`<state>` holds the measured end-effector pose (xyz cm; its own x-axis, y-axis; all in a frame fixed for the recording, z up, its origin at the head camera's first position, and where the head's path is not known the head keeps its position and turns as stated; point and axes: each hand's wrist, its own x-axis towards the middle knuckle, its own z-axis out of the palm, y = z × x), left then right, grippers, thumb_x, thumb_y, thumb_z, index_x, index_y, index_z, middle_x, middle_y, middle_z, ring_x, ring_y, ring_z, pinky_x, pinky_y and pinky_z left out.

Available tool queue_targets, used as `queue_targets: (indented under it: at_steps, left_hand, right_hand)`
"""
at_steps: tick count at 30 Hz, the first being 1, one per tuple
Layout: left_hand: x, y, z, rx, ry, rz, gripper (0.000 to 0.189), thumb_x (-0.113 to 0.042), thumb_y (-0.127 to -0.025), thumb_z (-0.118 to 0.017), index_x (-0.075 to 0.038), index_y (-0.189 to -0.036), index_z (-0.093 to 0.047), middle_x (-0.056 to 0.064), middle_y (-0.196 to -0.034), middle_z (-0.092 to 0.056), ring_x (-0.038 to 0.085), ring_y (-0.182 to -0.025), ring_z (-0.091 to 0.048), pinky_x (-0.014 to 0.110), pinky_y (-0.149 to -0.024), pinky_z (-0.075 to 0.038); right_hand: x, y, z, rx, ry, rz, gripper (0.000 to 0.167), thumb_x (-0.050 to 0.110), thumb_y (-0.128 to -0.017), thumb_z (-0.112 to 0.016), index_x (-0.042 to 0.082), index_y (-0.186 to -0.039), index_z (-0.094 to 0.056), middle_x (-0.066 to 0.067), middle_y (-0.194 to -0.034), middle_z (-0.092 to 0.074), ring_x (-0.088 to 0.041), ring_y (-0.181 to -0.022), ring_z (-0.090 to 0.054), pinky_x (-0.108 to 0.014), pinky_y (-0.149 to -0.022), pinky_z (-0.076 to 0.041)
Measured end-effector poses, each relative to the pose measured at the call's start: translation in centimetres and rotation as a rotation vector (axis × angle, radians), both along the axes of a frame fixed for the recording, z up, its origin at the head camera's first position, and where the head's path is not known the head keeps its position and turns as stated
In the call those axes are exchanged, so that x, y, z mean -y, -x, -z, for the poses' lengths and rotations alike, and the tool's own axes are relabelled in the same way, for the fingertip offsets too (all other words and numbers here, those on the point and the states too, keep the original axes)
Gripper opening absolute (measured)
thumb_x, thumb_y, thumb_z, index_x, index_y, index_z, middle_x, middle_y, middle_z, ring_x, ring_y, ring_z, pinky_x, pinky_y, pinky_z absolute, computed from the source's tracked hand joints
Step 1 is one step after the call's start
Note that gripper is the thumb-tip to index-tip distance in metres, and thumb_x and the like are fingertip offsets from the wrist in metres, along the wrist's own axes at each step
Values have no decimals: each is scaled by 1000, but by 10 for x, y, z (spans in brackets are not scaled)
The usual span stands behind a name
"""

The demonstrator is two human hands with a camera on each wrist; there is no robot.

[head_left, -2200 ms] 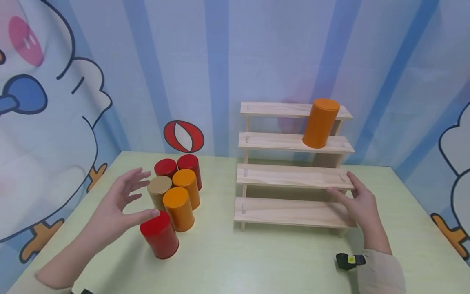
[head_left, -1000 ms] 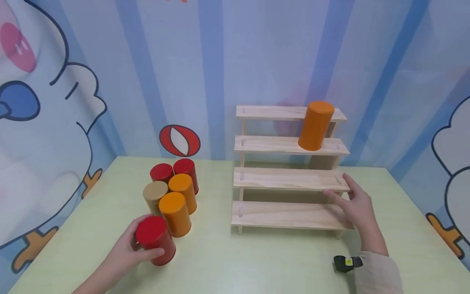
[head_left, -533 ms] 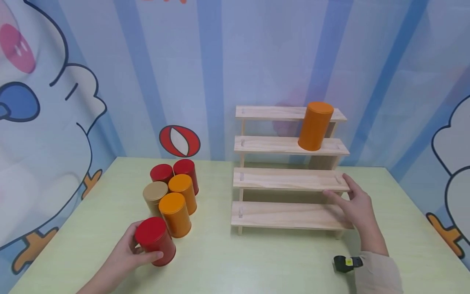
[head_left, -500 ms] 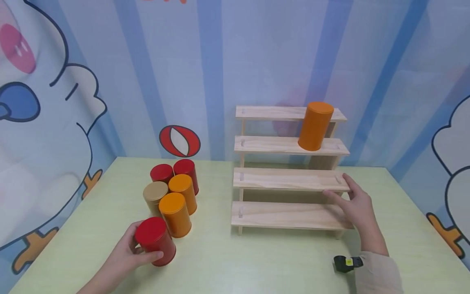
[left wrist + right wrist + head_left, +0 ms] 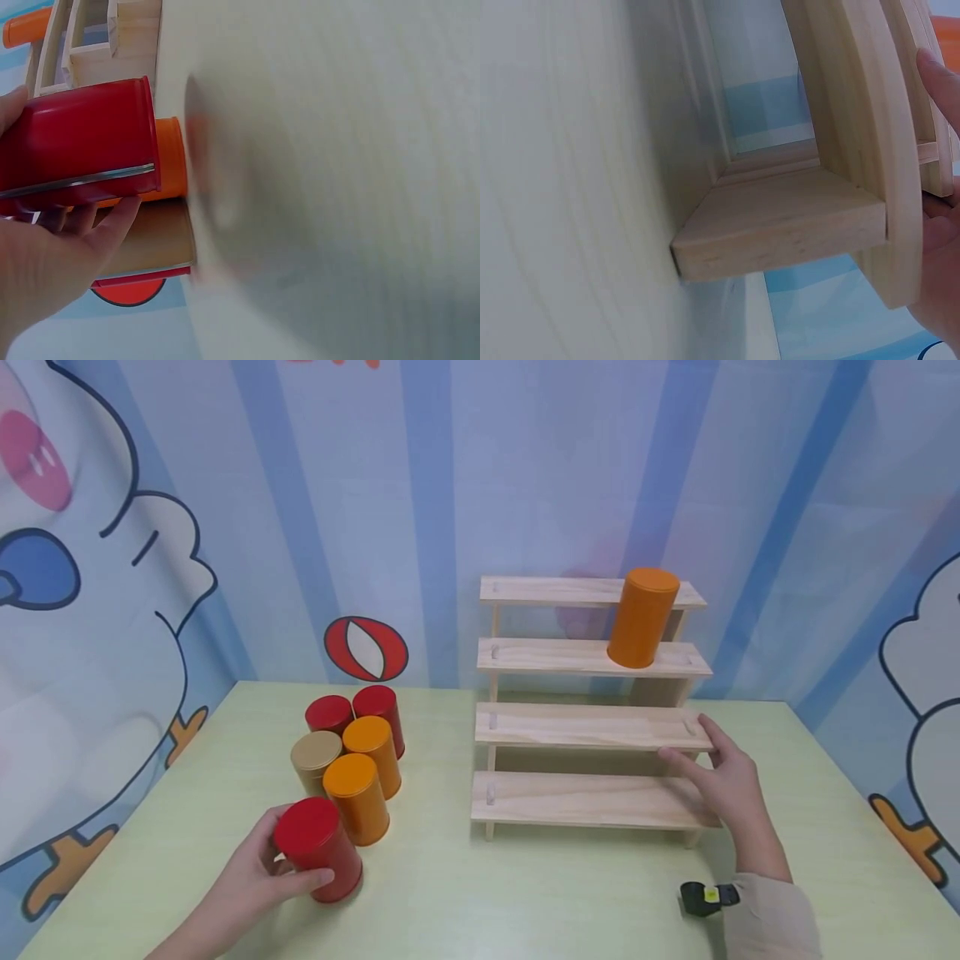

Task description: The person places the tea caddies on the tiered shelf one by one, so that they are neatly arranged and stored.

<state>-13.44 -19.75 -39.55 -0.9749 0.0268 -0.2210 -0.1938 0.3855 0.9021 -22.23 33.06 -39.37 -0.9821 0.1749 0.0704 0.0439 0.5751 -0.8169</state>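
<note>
My left hand (image 5: pixel 251 881) grips a red canister (image 5: pixel 318 835) round its side at the front left, thumb toward the front. In the left wrist view, the canister's base (image 5: pixel 154 135) stands a little off the tabletop. To the right, my right hand (image 5: pixel 727 781) holds the right end of a four-step wooden display rack (image 5: pixel 585 797). Its thumb lies at the front edge of the second board from the bottom (image 5: pixel 585 725), the fingers round the board's end. An orange canister (image 5: pixel 643 620) stands upright on the third board, toward the right.
Close behind the held canister stand two orange canisters (image 5: pixel 360 806), a gold canister (image 5: pixel 315 760) and two red canisters (image 5: pixel 388 718), grouped tightly. A printed cloth backdrop (image 5: pixel 435 510) rises behind the pale table (image 5: pixel 435 877). A black strapped device (image 5: pixel 705 897) sits at my right wrist.
My left hand came down from beside the red canister, closed round it, and now has raised it slightly. My right hand kept its grip on the rack. The head view shifted a little.
</note>
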Motion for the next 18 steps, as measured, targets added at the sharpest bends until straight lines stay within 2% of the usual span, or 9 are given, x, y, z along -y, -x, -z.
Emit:
queue_targets:
  at_steps: [11,18]
  left_hand:
    - [-6,-5,-24,-66,3,55,87,-17,-76,-83,-5,-142,-28,17,-140,-42,34,-126,-41,45,-90,-53]
    - [-12,-6,-43,-137,-49,121,81,-14,-76,-82,-6,-140,-32,16,-137,-45,34,-125,-43,43,-86,-55]
  right_hand:
    - [1,-1,-1,-5,6,-6,98,53,-85,-66,16,-156,-8,-22,-158,-14,-45,-143,-15,-61,-110,-24]
    - [1,-1,-1,-9,2,-7,98,53,-85,-66,17,-156,-8,-22,-158,-14,-45,-143,-16,-61,-110,-25]
